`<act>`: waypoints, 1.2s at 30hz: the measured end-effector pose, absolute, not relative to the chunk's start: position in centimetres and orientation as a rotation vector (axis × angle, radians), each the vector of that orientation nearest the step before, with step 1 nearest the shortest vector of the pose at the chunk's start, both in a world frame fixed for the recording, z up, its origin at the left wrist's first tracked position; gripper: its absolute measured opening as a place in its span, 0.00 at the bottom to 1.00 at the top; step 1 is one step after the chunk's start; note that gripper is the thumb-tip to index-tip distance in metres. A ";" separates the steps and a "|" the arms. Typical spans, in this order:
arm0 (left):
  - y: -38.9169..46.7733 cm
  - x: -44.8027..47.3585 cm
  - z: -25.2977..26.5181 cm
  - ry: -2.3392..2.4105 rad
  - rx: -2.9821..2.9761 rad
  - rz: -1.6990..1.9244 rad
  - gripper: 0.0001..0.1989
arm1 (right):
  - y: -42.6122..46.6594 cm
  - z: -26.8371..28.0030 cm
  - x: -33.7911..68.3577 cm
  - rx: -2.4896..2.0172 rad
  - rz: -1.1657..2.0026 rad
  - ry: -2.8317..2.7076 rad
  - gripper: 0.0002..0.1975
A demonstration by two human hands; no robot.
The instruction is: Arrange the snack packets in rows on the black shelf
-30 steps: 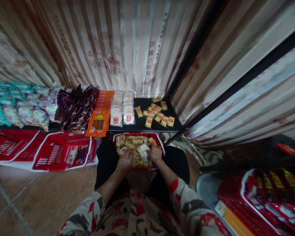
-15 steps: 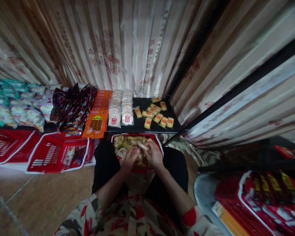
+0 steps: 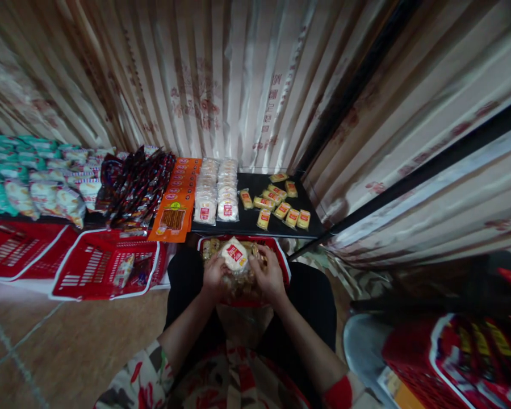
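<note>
A white, round rice cracker packet (image 3: 234,254) with a red label is tilted face up over the red basket (image 3: 284,262) between my knees. My left hand (image 3: 215,278) is closed on the packet's left edge. At its right edge, the thumb of my right hand (image 3: 269,277) touches the wrapper; the fingers are curled and partly hidden. Beneath both hands, the basket holds several brownish-yellow wrapped snacks (image 3: 213,245).
On the black shelf (image 3: 255,182) ahead are two rows of white cracker packets (image 3: 227,209), loose yellow packets (image 3: 281,210), orange bags (image 3: 170,221), dark bags (image 3: 136,187) and green-and-white bags (image 3: 38,196). Red baskets (image 3: 97,284) stand left; another basket (image 3: 409,352) is right.
The cracker packet has turned from edge-on to face up, showing its label. My hands have moved slightly apart around it. The whole view has shifted a little.
</note>
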State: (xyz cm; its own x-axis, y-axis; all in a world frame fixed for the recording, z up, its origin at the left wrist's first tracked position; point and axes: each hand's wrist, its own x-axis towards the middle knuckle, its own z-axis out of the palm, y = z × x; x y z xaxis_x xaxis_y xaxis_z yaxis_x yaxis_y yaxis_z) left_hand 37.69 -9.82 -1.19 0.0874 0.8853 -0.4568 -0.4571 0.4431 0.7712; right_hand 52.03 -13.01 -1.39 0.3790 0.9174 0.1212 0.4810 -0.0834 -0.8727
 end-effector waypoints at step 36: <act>-4.6 37.8 -1.7 1.352 1.092 1.131 0.17 | -5.0 -0.5 50.8 -1.559 1.099 -1.075 0.16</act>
